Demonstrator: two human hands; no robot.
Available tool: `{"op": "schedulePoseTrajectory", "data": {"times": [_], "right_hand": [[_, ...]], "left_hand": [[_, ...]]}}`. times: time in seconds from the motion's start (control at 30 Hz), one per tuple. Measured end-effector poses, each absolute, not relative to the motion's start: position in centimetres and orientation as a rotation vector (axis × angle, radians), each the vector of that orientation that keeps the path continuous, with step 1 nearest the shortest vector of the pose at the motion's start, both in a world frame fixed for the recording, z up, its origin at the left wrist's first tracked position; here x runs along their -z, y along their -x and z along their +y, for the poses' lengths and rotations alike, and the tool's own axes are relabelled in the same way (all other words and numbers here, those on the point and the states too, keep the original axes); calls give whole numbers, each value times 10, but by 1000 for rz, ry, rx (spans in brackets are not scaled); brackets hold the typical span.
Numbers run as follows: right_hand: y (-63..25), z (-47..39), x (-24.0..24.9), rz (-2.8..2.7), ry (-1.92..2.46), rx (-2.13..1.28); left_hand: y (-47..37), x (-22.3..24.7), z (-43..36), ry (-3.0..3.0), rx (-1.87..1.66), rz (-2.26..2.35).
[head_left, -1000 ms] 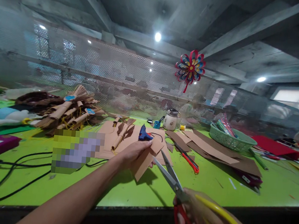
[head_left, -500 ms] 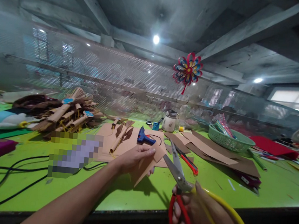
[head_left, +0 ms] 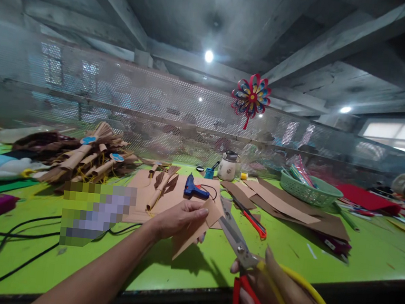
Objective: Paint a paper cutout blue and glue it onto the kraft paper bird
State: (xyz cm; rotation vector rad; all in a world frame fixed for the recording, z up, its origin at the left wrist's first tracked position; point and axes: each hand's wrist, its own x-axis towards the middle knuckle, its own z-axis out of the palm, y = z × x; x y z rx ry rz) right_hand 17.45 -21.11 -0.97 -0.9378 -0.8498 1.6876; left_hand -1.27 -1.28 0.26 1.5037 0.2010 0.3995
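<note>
Brown cardboard piece (head_left: 195, 228) is being held just above the green table (head_left: 191, 270), pinched in the left hand (head_left: 178, 219). Right hand (head_left: 274, 297) is gripping red-and-yellow-handled scissors (head_left: 242, 256), blades seemingly nearly closed and touching the card's right edge. Blue glue gun (head_left: 194, 188) is lying beyond on cardboard sheets (head_left: 148, 197).

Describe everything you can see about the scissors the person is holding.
The scissors have long grey metal blades and looped handles, one red and one yellow. The right hand grips the handles at the bottom edge of the picture, above the near edge of the green table. The blades point up and to the left, look nearly closed, and reach the right edge of the brown card piece held in the left hand.
</note>
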Motion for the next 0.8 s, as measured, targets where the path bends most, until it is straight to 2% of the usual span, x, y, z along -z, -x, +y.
{"op": "schedulePoseTrajectory", "data": {"times": [0.43,0.8], "right_hand": [[-177,-212,15,-883,1173,-1529],[-168,-210,-7,-859,1036,-1722]], "left_hand": [[11,-5,-14,-1522,-401,218],[13,0,-10,-1578,-412,240]]}}
